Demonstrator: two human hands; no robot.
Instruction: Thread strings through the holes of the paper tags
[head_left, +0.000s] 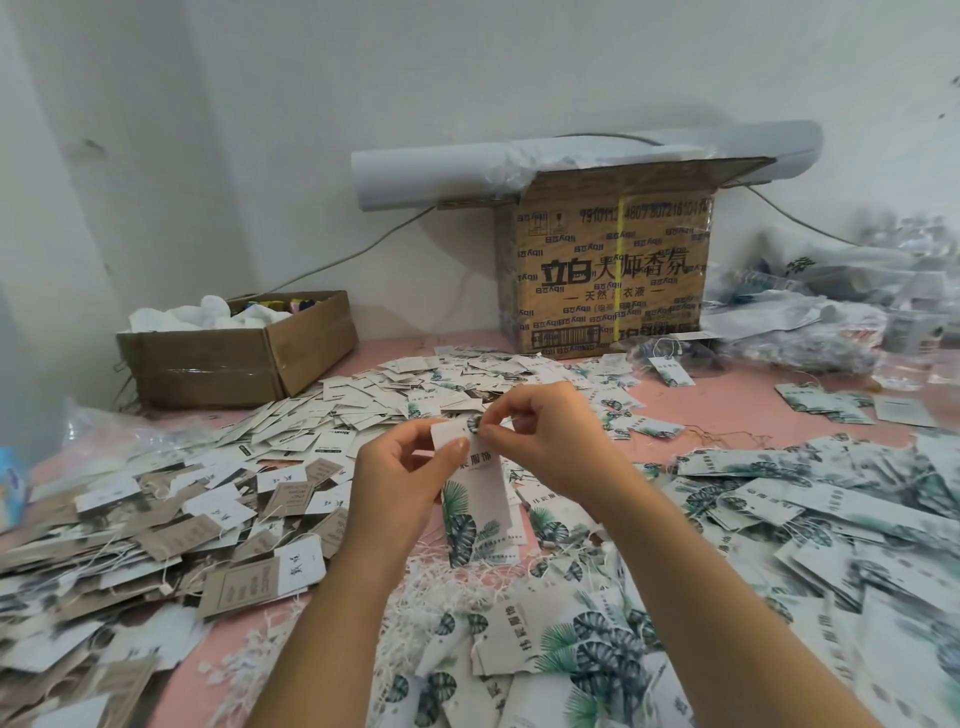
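Observation:
I hold a white paper tag with green leaf print upright above the pink table. My left hand grips its upper left edge, thumb on the front face. The fingertips of my right hand pinch at the tag's top edge, where the hole lies; the string there is too thin to make out. Loose white strings lie in a heap on the table just below the tag.
Brown and white tags cover the left of the table, leaf-print tags the right and front. A low open cardboard box stands back left, a tall printed carton back centre, plastic bags back right.

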